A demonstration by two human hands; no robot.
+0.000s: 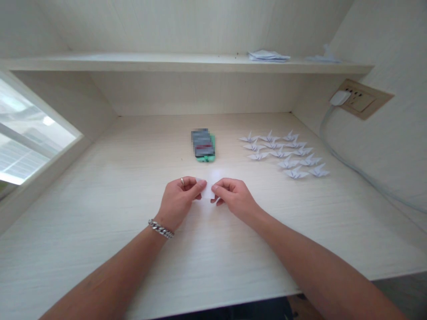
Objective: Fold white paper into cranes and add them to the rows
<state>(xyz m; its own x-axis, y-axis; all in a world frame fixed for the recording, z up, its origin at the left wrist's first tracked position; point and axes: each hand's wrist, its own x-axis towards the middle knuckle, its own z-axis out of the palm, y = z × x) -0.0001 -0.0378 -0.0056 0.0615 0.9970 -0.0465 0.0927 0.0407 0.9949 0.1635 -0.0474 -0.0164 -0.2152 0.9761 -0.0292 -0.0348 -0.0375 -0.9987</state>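
Between my two hands is a small piece of white paper [208, 191], held just above the desk. My left hand [183, 194], with a ring and a chain bracelet [161, 228], pinches its left edge between thumb and fingers. On the opposite edge, my right hand [232, 195] grips the paper in the same way. Whether the paper is folded cannot be made out. Several folded white paper cranes [280, 153] stand in rows to the right, beyond my right hand.
A phone with a green edge [203, 144], its screen blurred, lies beyond my hands. White papers [268, 56] rest on the shelf [167, 63] above. A charger [340, 98] sits in the wall socket [363, 100], its cable [353, 168] trailing down the right side. There is a window [33, 133] at left.
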